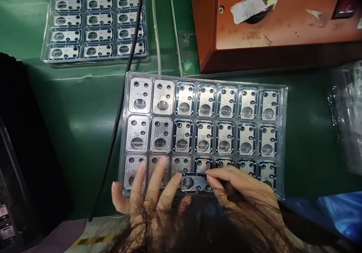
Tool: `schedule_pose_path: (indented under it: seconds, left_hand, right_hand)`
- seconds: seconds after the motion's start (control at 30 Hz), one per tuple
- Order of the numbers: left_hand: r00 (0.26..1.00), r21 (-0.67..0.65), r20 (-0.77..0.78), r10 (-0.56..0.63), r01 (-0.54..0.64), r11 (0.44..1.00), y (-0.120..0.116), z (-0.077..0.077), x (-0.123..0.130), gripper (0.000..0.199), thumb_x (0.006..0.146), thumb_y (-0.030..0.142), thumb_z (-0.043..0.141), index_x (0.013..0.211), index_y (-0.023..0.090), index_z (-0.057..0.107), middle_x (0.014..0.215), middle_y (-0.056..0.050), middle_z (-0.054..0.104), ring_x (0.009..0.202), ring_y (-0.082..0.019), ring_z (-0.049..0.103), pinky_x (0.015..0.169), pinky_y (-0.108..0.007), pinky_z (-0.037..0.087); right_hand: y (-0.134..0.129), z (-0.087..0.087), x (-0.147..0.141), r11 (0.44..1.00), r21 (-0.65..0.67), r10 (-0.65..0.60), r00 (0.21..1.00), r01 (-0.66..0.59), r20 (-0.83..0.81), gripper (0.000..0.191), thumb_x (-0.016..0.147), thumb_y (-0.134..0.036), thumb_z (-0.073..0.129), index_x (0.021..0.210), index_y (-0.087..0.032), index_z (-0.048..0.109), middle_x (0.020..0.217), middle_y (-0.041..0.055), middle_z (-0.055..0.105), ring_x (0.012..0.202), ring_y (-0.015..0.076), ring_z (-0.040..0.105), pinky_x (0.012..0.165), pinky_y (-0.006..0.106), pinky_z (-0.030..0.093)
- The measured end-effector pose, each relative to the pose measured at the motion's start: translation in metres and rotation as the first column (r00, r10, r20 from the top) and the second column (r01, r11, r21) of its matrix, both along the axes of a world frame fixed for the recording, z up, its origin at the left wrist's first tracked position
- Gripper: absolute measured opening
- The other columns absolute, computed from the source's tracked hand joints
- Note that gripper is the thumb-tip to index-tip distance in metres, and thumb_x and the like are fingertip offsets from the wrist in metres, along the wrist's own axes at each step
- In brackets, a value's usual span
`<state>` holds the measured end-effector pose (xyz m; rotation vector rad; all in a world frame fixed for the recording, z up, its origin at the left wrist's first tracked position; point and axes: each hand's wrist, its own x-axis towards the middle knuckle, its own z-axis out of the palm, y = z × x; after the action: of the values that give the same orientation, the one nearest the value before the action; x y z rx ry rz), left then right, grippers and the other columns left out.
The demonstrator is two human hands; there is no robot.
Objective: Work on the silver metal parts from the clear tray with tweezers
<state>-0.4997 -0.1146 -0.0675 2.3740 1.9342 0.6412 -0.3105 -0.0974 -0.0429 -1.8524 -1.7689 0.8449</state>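
Head view, lower centre: both hands grasp a metal plate, seemingly mid-alignment; next move probably needs steady pressure.

A glossy green tabletop stands above a grey floor with striped tape.

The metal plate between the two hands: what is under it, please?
Under the held plate is the clear tray. Two bottom-row plates show beyond the held plate's upper edge; their lower parts, and whatever lies directly beneath, are covered.
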Motion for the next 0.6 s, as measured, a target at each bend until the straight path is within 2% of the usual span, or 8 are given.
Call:
schedule_pose_path:
  seconds: [0.07, 0.13, 0.27, 0.47, 0.6]
  left_hand:
    - [0.996, 0.027, -0.033, -0.085, 0.086, 0.996, 0.0, 0.001, 0.001, 0.025, 0.087, 0.044, 0.058, 0.107, 0.033, 0.068, 0.109, -0.001, 0.077, 0.152, -0.013, 0.021, 0.127, -0.047, -0.003]
    - [0.986, 0.052, -0.036, -0.165, 0.167, 0.985, 0.0, 0.0, 0.003, 0.02, 0.089, 0.037, 0.056, 0.104, 0.035, 0.069, 0.103, 0.004, 0.079, 0.151, -0.013, 0.021, 0.128, -0.047, -0.001]
    - [0.963, 0.072, 0.004, -0.27, 0.269, 0.96, 0.003, -0.007, 0.007, 0.019, 0.092, 0.031, 0.053, 0.104, 0.032, 0.069, 0.112, 0.008, 0.076, 0.149, -0.014, 0.028, 0.13, -0.045, 0.007]
    - [0.943, 0.068, -0.025, -0.333, 0.334, 0.94, 0.002, -0.011, 0.005, 0.023, 0.094, 0.029, 0.049, 0.104, 0.031, 0.069, 0.118, 0.007, 0.074, 0.148, -0.014, 0.03, 0.13, -0.049, 0.009]
    - [0.944, 0.075, -0.005, -0.33, 0.329, 0.941, 0.003, -0.01, 0.006, 0.021, 0.093, 0.029, 0.051, 0.102, 0.029, 0.069, 0.121, 0.006, 0.072, 0.147, -0.015, 0.032, 0.129, -0.049, 0.011]
  right_hand:
    - [-0.001, -0.001, 0.0, 1.0, 0.029, 0.012, 1.0, -0.013, 0.026, 0.01, 0.088, -0.025, 0.059, 0.086, -0.033, 0.066, 0.073, -0.0093, 0.074, 0.06, 0.0087, 0.068, 0.053, 0.02, 0.049]
    - [0.0, -0.002, 0.0, 0.998, 0.055, 0.027, 0.998, -0.03, 0.057, 0.01, 0.087, -0.026, 0.06, 0.086, -0.032, 0.067, 0.074, -0.0091, 0.074, 0.063, 0.0092, 0.07, 0.056, 0.02, 0.052]
    - [0.0, -0.003, 0.0, 0.986, 0.14, 0.069, 0.99, -0.086, 0.125, 0.012, 0.088, -0.023, 0.058, 0.089, -0.029, 0.068, 0.074, -0.0078, 0.075, 0.063, 0.0095, 0.071, 0.058, 0.021, 0.053]
    - [-0.007, -0.007, -0.004, 0.992, 0.111, 0.037, 0.984, -0.057, 0.175, 0.015, 0.092, -0.027, 0.053, 0.087, -0.03, 0.067, 0.076, -0.0089, 0.074, 0.065, 0.0104, 0.07, 0.062, 0.024, 0.048]
    - [-0.005, -0.004, -0.006, 0.987, 0.134, 0.046, 0.961, -0.085, 0.271, 0.018, 0.093, -0.028, 0.052, 0.087, -0.029, 0.069, 0.072, -0.0071, 0.073, 0.061, 0.0119, 0.068, 0.059, 0.026, 0.045]
